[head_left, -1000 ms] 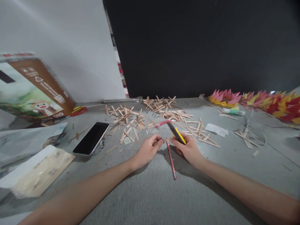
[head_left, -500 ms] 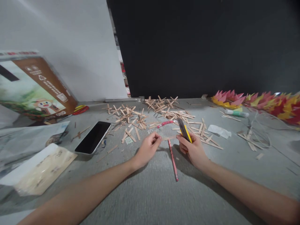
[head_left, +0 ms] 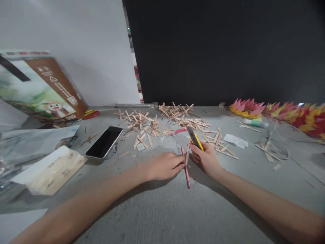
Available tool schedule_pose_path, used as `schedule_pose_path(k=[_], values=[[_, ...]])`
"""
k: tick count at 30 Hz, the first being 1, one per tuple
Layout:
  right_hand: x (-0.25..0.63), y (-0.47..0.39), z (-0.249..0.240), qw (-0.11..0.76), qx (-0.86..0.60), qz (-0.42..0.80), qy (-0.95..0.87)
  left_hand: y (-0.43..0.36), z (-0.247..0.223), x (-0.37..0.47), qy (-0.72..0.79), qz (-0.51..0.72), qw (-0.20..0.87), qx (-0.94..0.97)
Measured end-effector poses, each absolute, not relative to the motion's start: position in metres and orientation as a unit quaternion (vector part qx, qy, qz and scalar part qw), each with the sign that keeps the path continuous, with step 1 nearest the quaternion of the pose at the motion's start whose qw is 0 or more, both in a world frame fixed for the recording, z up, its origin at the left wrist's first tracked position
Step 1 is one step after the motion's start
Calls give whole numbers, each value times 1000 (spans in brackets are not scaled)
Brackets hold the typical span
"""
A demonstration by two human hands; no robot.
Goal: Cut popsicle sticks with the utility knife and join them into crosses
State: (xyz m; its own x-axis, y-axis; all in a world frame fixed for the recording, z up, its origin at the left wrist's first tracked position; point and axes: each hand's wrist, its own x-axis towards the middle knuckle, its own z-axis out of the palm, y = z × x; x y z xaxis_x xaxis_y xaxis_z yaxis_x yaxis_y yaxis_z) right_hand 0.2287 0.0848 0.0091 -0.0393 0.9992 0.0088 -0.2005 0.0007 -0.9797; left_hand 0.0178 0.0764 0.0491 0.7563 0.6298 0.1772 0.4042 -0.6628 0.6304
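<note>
My right hand [head_left: 207, 158] is closed around a utility knife [head_left: 195, 139] with a yellow and black body that points up and left. The same hand pinches a wooden craft stick [head_left: 187, 155] by its upper end, so the stick hangs nearly upright. My left hand [head_left: 166, 166] reaches in from the left, palm down. Its fingertips are closed at a thin pink pencil [head_left: 187, 178] lying on the tabletop, beside the stick's lower end. The fingers partly cover the pencil's middle.
Loose craft sticks [head_left: 139, 122] lie in heaps at the back, near a red patterned strip [head_left: 179, 131]. A phone [head_left: 104, 142], scissors [head_left: 90, 114] and a plastic packet [head_left: 56, 171] are on the left. Folded paper pieces [head_left: 247, 108], a glue stick [head_left: 255, 123] and crumpled tissue [head_left: 236, 141] lie right.
My left hand has let go of the craft stick and moved down and right to the pencil. The stick, kept in my right hand, has turned from level to nearly upright.
</note>
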Motion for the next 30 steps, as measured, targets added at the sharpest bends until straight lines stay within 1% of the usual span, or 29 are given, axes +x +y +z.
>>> schedule_pose_path(k=[3, 5, 8, 11, 13, 17, 20, 22, 26, 30], values=[[229, 86, 7, 540, -441, 533, -479, 67, 72, 5, 330, 49, 213, 918], [229, 88, 6, 539, -440, 532, -482, 64, 83, -11, 374, -8, 149, 915], [229, 89, 5, 535, -434, 536, -488, 67, 80, -41, 483, -6, 79, 872], [229, 89, 4, 531, -431, 534, -497, 71, 59, -71, 558, 53, -26, 828], [228, 89, 4, 527, -431, 532, -504, 68, 40, -83, 576, 60, -74, 812], [228, 89, 5, 516, -436, 528, -514, 44, 17, -83, 558, 62, -72, 824], [229, 89, 4, 511, -439, 526, -519, 27, 19, -73, 547, 74, -92, 829], [229, 89, 4, 509, -440, 525, -522, 25, 27, -69, 537, 88, -75, 835], [229, 90, 4, 504, -441, 523, -527, 50, 41, -79, 576, 133, -28, 806], [229, 89, 7, 498, -439, 523, -534, 85, 44, -96, 658, 121, -9, 743]])
